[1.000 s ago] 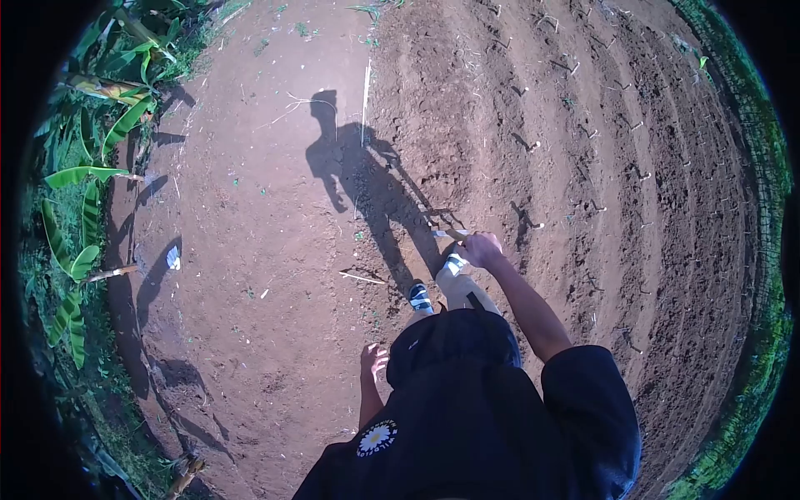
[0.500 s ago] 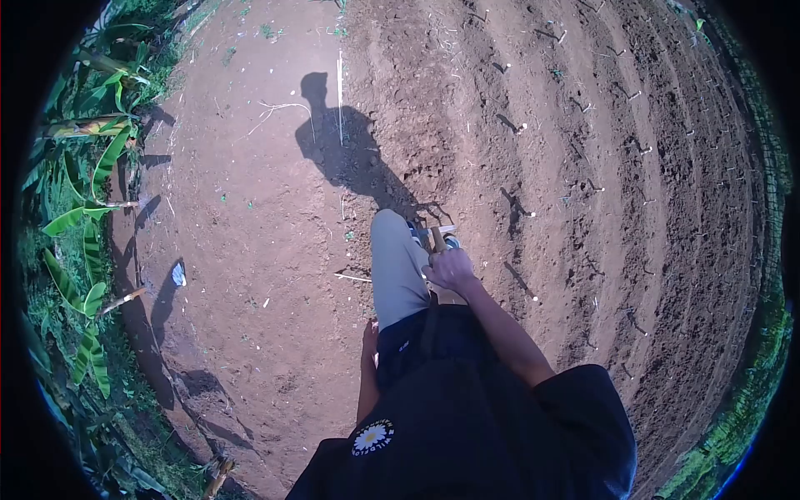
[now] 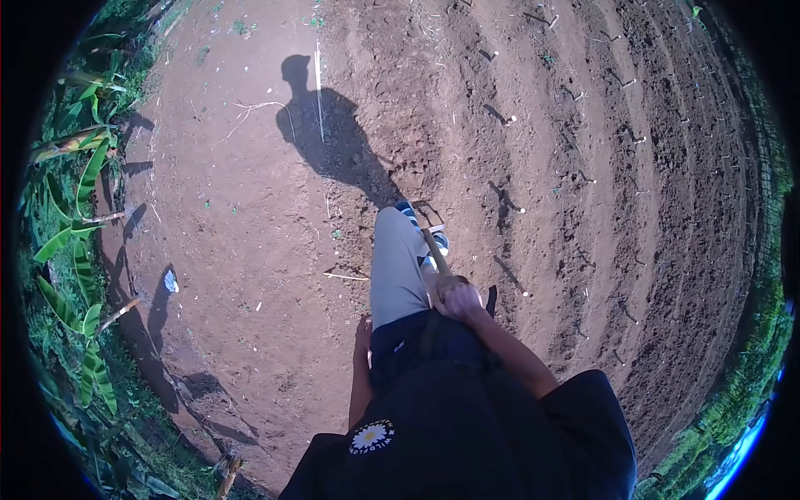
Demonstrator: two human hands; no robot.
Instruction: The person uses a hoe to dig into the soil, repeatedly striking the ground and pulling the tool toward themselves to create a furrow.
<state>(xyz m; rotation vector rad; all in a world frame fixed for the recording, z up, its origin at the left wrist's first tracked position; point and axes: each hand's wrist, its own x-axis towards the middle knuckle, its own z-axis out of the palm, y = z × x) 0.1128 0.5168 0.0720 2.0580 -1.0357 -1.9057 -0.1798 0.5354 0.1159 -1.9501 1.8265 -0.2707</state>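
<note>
My right hand [image 3: 461, 300] is wrapped round a wooden handle [image 3: 436, 252] that slants down toward my feet, beside my raised leg in light trousers [image 3: 395, 271]. Near the handle's far end a pale flat piece [image 3: 434, 228] shows by my shoes; the rest of the tool is hidden. My left hand [image 3: 363, 330] hangs at my left side, partly behind the dark shorts or shirt hem, and its fingers are too hidden to read.
Tilled soil rows [image 3: 612, 208] with short stakes [image 3: 522, 210] run along the right. Smooth bare ground [image 3: 242, 183] lies on the left, with banana plants [image 3: 83, 237] at its edge. A white scrap [image 3: 171, 281] and a thin stick [image 3: 345, 277] lie on the dirt.
My right hand has drawn back closer to my body with the handle, and more of the handle shows. The ground has shifted slightly left in view. Both shoes show more clearly.
</note>
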